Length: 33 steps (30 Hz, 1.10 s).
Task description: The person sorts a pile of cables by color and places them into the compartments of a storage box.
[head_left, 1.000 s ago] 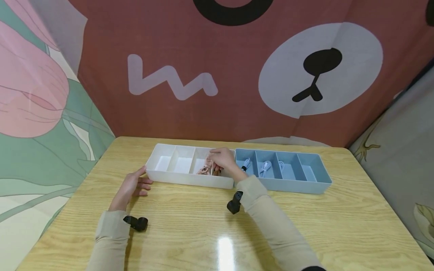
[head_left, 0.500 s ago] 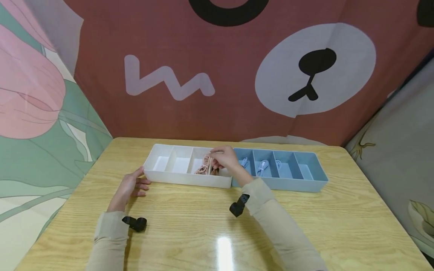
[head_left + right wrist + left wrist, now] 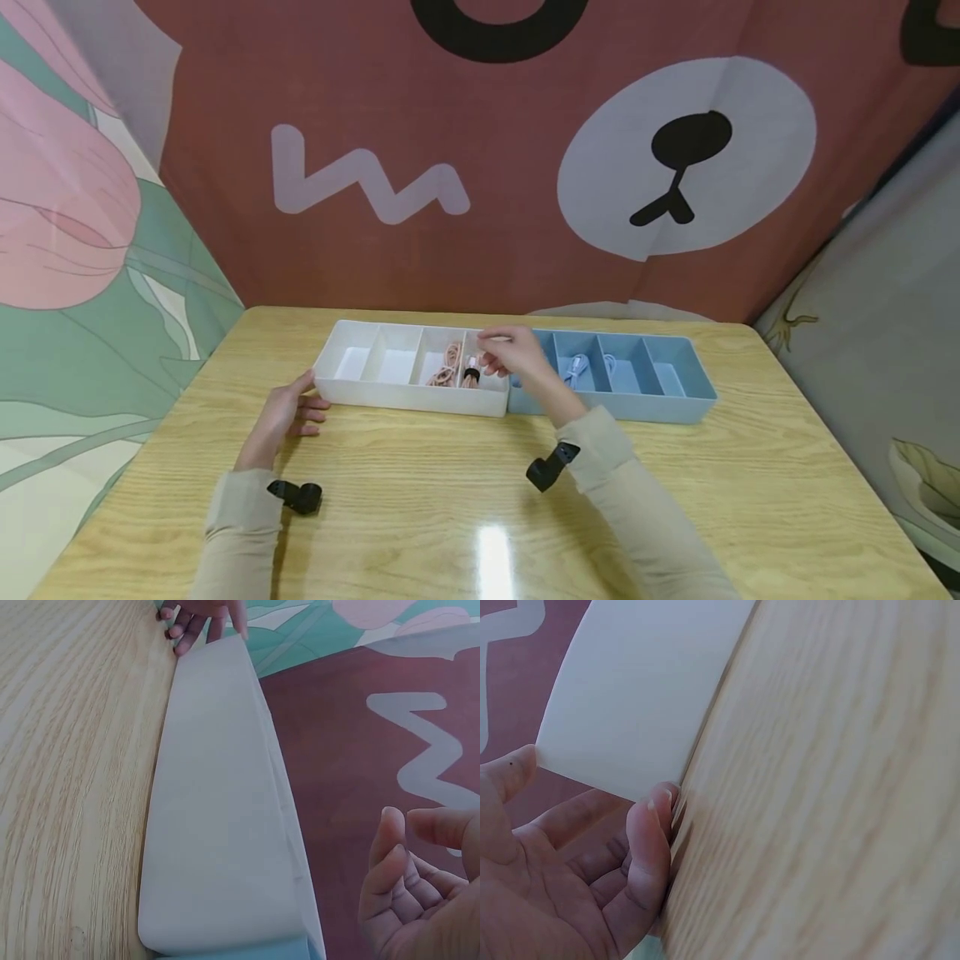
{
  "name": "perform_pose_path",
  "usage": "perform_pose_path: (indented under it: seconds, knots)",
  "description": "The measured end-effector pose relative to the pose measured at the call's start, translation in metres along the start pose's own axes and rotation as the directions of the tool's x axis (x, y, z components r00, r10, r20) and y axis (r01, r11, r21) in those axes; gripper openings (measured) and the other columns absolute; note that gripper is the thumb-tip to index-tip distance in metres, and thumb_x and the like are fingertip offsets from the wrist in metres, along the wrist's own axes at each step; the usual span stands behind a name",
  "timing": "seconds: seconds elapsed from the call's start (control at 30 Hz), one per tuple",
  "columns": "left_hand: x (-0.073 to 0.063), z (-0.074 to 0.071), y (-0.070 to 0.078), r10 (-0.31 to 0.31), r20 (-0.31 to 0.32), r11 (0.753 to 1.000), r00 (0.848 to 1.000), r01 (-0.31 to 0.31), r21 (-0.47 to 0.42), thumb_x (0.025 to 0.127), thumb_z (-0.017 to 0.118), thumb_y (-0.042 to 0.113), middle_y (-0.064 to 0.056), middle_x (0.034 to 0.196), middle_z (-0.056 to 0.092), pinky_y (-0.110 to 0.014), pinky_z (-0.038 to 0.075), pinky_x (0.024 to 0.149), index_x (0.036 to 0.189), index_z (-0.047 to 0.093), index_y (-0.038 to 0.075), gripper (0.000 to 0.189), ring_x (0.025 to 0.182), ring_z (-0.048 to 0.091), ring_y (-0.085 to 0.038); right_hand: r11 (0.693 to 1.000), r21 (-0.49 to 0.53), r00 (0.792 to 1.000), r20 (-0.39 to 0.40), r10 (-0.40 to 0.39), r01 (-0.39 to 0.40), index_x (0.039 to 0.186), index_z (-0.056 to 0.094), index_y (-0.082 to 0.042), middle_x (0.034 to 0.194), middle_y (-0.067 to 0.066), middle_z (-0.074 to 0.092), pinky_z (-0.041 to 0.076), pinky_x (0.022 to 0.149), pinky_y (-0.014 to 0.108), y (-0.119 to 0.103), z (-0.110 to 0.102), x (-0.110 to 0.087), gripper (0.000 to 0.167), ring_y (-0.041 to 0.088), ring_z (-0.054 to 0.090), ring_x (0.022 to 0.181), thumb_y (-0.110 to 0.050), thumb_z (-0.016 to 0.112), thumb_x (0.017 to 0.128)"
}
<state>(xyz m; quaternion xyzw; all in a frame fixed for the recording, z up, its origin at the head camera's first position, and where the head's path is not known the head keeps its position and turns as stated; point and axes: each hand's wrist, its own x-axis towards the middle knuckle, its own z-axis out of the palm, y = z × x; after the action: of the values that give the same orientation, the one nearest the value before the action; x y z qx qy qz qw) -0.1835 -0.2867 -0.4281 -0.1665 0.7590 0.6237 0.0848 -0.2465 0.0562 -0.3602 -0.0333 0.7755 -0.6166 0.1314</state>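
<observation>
My left hand (image 3: 281,412) touches the left end of a long white divided box (image 3: 408,398); in the left wrist view its thumb tip (image 3: 526,761) meets the top corner and the other fingers are by the end wall. Over the box's rightmost compartment is my right hand (image 3: 517,354), fingers loosely bent with nothing between them. In that compartment lies a pinkish cable bundle with a black tie (image 3: 471,377), partly beside the hand. One compartment to the left holds a coiled pink cable (image 3: 447,367).
A blue divided box (image 3: 622,408) adjoins the white one on the right. It holds a pale coiled cable (image 3: 577,369) and another pale cable (image 3: 611,363); my right hand and forearm cover its left part. Behind the wooden table (image 3: 405,483) hangs a printed red curtain (image 3: 360,267).
My right hand has moved up and to the right off the pink cables, uncovering the bundle with the black tie. The left hand stays at the white box's end. The head view has shifted slightly.
</observation>
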Motion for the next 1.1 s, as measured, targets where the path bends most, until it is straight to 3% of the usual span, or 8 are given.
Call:
perform_pose_path:
  seconds: [0.37,0.5,0.6,0.77,0.93,1.1]
  knots:
    - [0.003,0.000,0.002,0.008,-0.003,1.000,1.000,-0.008,0.025,0.095,0.027,0.053,-0.003,0.082,0.060,-0.030,0.053,0.061,0.139,0.029,-0.004,0.073,0.069,0.058,-0.012,0.999,0.019,0.999,-0.012,-0.032,0.032,0.116,0.059,0.001,0.061,0.004,0.061,0.045,0.051,0.027,0.002,-0.016,-0.011,0.032,0.012,0.057,0.049,-0.014,0.059,0.089]
    - [0.000,0.000,0.001,0.035,-0.009,0.998,0.999,-0.035,0.046,0.096,0.026,0.050,-0.004,0.083,0.059,-0.030,0.053,0.062,0.137,0.031,-0.006,0.070,0.070,0.058,-0.012,0.999,0.014,0.999,-0.019,-0.044,0.044,0.114,0.060,0.002,0.063,0.006,0.061,0.047,0.051,0.028,0.005,-0.028,-0.018,0.030,0.013,0.056,0.050,-0.015,0.058,0.090]
    - [-0.005,-0.001,0.001,0.083,-0.052,0.995,0.995,-0.081,0.050,0.097,0.029,0.046,-0.005,0.084,0.058,-0.031,0.053,0.060,0.135,0.031,-0.008,0.066,0.069,0.058,-0.011,0.999,0.005,0.999,-0.017,-0.050,0.050,0.111,0.061,0.001,0.066,0.007,0.062,0.049,0.054,0.031,0.007,-0.037,-0.023,0.028,0.014,0.057,0.053,-0.015,0.059,0.090]
    - [-0.013,-0.001,0.003,0.206,-0.171,0.978,0.964,-0.198,0.059,0.098,0.035,0.037,-0.013,0.090,0.056,-0.030,0.053,0.057,0.135,0.029,-0.012,0.062,0.068,0.058,-0.013,0.998,-0.024,0.998,-0.018,-0.063,0.063,0.109,0.061,0.003,0.069,0.008,0.063,0.049,0.057,0.035,0.008,-0.049,-0.032,0.028,0.016,0.059,0.056,-0.017,0.060,0.089]
    - [-0.020,0.002,0.010,0.279,-0.266,0.958,0.922,-0.252,0.134,0.097,0.037,0.039,-0.010,0.092,0.056,-0.033,0.053,0.060,0.127,0.043,-0.008,0.056,0.072,0.057,-0.011,0.996,-0.033,0.997,-0.025,-0.078,0.077,0.105,0.062,0.003,0.070,0.010,0.063,0.050,0.059,0.036,0.012,-0.059,-0.039,0.026,0.016,0.059,0.056,-0.017,0.060,0.089]
    - [-0.027,0.008,0.019,0.339,-0.261,0.941,0.904,-0.323,0.105,0.096,0.044,0.029,-0.003,0.082,0.057,-0.027,0.052,0.055,0.112,0.053,-0.006,0.040,0.068,0.057,-0.009,0.993,-0.046,0.994,-0.015,-0.110,0.109,0.100,0.062,0.004,0.068,0.008,0.062,0.050,0.058,0.035,0.018,-0.071,-0.047,0.023,0.018,0.060,0.056,-0.017,0.060,0.089]
